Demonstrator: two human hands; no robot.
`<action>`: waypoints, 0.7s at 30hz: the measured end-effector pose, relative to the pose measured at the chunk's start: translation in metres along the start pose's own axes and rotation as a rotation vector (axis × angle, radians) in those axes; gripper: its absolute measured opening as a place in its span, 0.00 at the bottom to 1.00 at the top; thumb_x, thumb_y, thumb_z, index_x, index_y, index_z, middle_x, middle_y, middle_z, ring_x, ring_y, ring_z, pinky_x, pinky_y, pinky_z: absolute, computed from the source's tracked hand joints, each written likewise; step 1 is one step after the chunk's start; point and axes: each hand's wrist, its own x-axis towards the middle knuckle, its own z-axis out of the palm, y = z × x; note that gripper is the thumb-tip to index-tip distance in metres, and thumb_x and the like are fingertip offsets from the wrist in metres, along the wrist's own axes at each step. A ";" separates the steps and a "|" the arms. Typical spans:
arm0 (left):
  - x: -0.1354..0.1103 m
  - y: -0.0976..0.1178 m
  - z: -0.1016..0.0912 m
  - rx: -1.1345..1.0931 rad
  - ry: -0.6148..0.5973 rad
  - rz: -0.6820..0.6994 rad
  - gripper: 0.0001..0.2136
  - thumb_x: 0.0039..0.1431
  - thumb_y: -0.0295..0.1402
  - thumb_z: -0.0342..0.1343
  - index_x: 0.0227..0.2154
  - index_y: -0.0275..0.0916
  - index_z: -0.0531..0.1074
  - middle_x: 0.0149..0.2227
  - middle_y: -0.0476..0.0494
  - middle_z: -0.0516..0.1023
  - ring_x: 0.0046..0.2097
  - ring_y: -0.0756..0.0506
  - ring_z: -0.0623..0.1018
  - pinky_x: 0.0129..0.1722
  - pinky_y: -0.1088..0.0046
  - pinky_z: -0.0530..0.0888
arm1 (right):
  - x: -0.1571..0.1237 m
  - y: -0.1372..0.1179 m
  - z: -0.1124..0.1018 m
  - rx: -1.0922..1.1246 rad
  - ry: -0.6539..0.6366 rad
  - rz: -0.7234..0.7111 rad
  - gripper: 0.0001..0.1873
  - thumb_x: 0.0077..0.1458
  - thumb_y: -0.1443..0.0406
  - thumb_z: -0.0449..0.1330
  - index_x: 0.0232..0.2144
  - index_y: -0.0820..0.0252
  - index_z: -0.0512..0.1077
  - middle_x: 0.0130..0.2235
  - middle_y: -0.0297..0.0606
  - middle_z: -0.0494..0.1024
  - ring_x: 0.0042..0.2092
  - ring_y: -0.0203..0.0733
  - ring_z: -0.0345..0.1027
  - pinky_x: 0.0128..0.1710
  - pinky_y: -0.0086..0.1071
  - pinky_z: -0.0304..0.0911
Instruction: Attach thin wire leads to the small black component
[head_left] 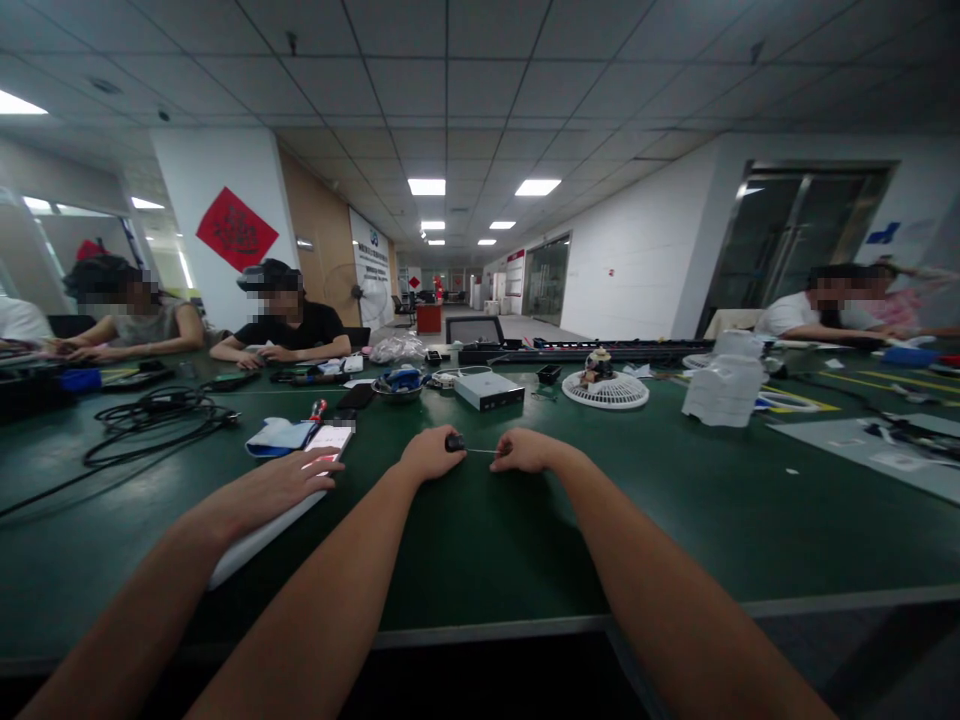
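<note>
My left hand (429, 455) rests on the green table (480, 540) with its fingers closed round a small black part (455, 442). A thin pale wire (480, 451) runs from that part to my right hand (525, 451), which pinches its other end. The two hands sit a short way apart in the middle of the table. A third bare arm comes in from the lower left, apparently another person's; its hand (294, 480) lies flat on a white booklet (328, 440).
Black cables (154, 412) coil at the left. Behind my hands are a silver box (489, 390), a white fan (606, 390) lying flat and a white plastic jug (724, 390). People sit at the far left (285, 330) and far right (825, 315). The table's front edge is close.
</note>
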 end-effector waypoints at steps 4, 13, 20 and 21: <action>-0.003 0.000 -0.002 0.028 0.012 0.076 0.13 0.57 0.40 0.52 0.43 0.53 0.76 0.53 0.58 0.75 0.56 0.47 0.72 0.53 0.75 0.69 | 0.002 -0.001 0.005 0.036 0.092 0.027 0.16 0.37 0.58 0.71 0.28 0.61 0.75 0.28 0.35 0.78 0.30 0.39 0.70 0.26 0.29 0.58; 0.001 -0.007 0.005 -0.037 0.038 0.115 0.12 0.57 0.40 0.52 0.42 0.52 0.76 0.53 0.59 0.76 0.56 0.49 0.73 0.55 0.75 0.68 | 0.010 -0.013 0.017 0.349 0.271 -0.048 0.07 0.53 0.64 0.62 0.27 0.63 0.72 0.27 0.37 0.78 0.30 0.36 0.70 0.31 0.27 0.61; -0.005 -0.007 -0.001 -0.049 0.040 0.041 0.12 0.52 0.43 0.56 0.41 0.57 0.75 0.50 0.60 0.77 0.55 0.46 0.74 0.55 0.68 0.69 | 0.019 -0.016 0.028 0.465 0.282 -0.180 0.03 0.52 0.70 0.61 0.32 0.63 0.72 0.31 0.36 0.79 0.35 0.37 0.72 0.37 0.30 0.63; -0.008 -0.004 -0.003 -0.056 0.066 0.074 0.12 0.53 0.42 0.55 0.41 0.56 0.75 0.50 0.60 0.77 0.55 0.46 0.74 0.55 0.70 0.69 | 0.020 -0.016 0.030 0.452 0.282 -0.184 0.04 0.51 0.70 0.61 0.32 0.63 0.73 0.31 0.36 0.79 0.35 0.37 0.71 0.37 0.30 0.63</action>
